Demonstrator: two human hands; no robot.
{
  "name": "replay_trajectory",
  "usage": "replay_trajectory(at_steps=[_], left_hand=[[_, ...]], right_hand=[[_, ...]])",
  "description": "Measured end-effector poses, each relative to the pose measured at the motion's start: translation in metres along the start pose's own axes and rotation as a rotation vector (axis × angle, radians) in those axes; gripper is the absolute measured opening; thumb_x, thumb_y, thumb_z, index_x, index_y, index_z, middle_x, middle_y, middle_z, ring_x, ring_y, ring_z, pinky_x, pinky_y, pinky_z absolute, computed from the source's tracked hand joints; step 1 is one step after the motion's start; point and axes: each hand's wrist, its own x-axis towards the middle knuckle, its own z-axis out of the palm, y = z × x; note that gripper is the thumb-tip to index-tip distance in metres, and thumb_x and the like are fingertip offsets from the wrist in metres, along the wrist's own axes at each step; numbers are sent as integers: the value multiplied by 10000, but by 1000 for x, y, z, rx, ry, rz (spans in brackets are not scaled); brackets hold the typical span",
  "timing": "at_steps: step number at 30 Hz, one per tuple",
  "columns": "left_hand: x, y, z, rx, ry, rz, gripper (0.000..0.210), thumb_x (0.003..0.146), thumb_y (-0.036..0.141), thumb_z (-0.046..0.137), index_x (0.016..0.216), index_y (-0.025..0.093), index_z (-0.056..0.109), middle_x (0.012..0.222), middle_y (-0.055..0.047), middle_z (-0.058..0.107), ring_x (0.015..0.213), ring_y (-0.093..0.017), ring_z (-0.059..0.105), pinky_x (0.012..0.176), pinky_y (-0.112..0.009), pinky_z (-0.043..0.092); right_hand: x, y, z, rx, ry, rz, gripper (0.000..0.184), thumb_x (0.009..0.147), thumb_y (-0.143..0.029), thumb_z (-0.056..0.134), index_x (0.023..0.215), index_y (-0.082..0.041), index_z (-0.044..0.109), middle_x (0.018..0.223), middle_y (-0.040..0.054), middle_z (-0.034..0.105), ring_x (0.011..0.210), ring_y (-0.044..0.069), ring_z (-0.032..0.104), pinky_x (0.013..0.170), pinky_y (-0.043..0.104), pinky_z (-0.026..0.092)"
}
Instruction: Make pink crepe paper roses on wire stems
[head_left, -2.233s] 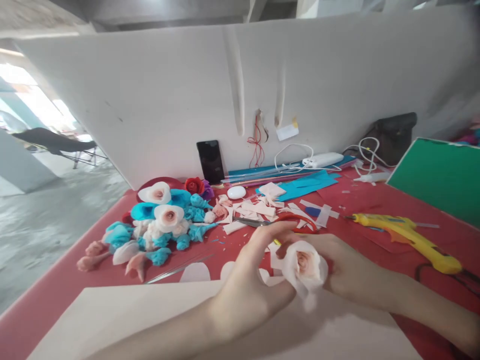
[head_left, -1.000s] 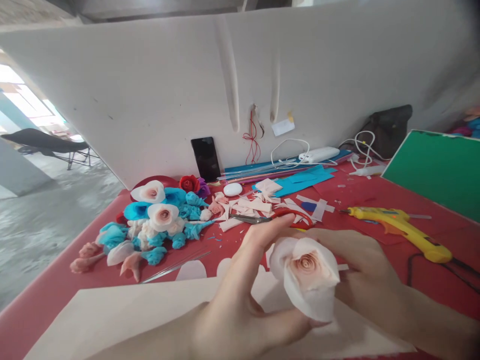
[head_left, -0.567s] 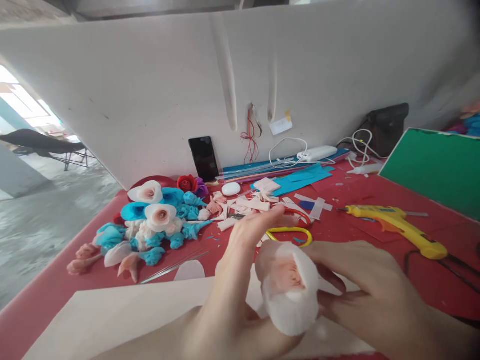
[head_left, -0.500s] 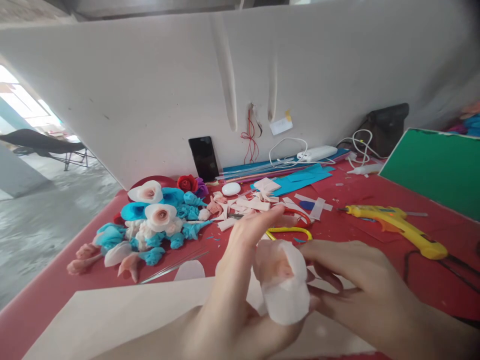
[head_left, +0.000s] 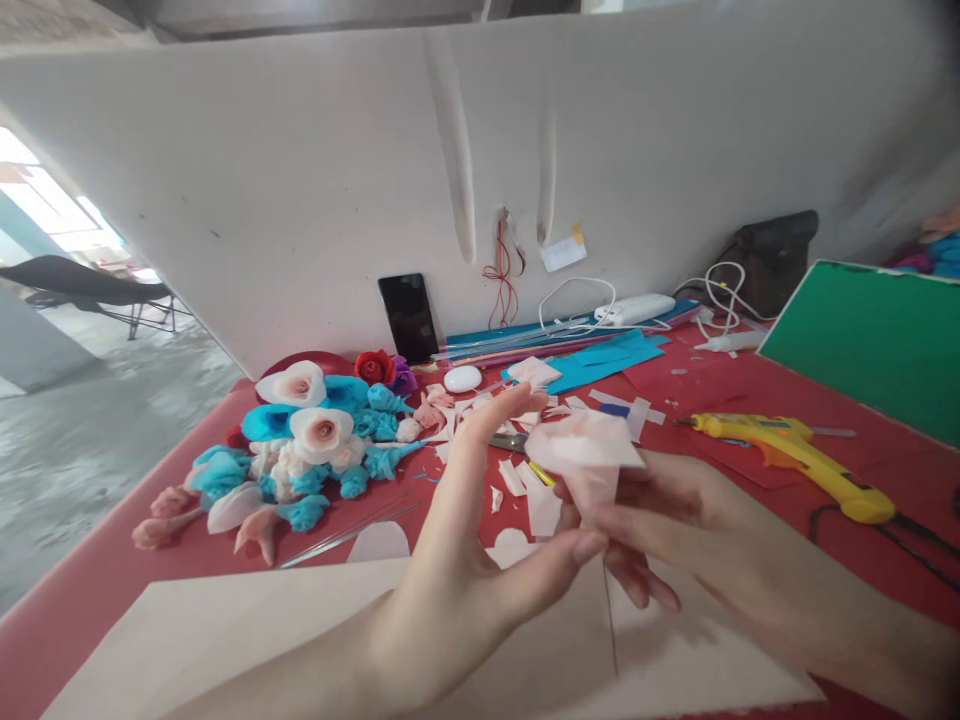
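Observation:
My right hand [head_left: 667, 520] pinches a pale pink and white paper flower [head_left: 581, 455] at its base, the petals facing up and left. A thin stem appears to run down from below it. To the left, my left hand [head_left: 472, 560] is spread open, index finger raised and thumb tip close to the right fingers; I cannot tell whether the thumb touches the flower. Beyond the hands, scissors [head_left: 511, 441] with a yellow and red handle lie partly hidden behind the flower, among pink paper scraps [head_left: 513, 478]. A large cream sheet [head_left: 300, 620] lies under both hands.
On the left is a heap of blue, white and pink paper flowers [head_left: 322, 430]. A yellow glue gun [head_left: 795, 450] with a cord lies right. At the back, a phone [head_left: 409, 318] leans on the wall, near blue paper [head_left: 611, 355]. A green board [head_left: 870, 350] stands far right.
The flower has risen and turned from facing me to a more side-on view. My left hand has come away from it, thumb and index finger spread apart.

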Motion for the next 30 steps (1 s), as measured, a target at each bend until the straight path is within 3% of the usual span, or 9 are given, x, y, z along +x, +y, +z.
replay_trajectory(at_steps=[4, 11, 19, 25, 30], left_hand=[[3, -2, -1, 3, 17, -61, 568, 819, 261, 576, 1306, 366, 303, 1418, 38, 322, 1331, -206, 241, 1089, -319, 269], [4, -2, -2, -5, 19, -46, 480, 832, 239, 555, 1256, 347, 357, 1337, 14, 391, 1256, -194, 333, 1020, -312, 345], [8, 2, -5, 173, 47, 191, 400, 807, 174, 573, 1166, 286, 437, 1110, -7, 493, 1069, -162, 430, 942, -294, 341], [7, 5, -5, 127, 46, 182, 359, 823, 130, 533, 1129, 304, 461, 1018, -9, 513, 968, -171, 448, 911, -339, 340], [7, 6, -6, 139, 60, 213, 371, 785, 127, 572, 1104, 292, 481, 988, -24, 527, 950, -197, 454, 887, -359, 343]], right_hand=[[2, -1, -4, 137, -91, 7, 224, 873, -327, 506, 730, -155, 488, 662, -29, 511, 497, 35, 462, 472, 171, 332], [1, 0, -3, 121, -176, 24, 194, 872, -339, 515, 833, -153, 556, 812, 3, 580, 508, 9, 476, 482, 148, 335], [-1, 2, 4, 70, -121, 74, 183, 850, -327, 547, 841, -145, 568, 758, -5, 579, 468, 2, 466, 434, 137, 317], [-1, 4, 7, 55, -122, 103, 197, 854, -315, 536, 965, -154, 560, 783, 8, 583, 467, 5, 445, 440, 151, 296], [-2, 5, 7, 55, -114, 87, 169, 848, -305, 542, 892, -142, 554, 777, 7, 574, 477, 7, 445, 447, 152, 294]])
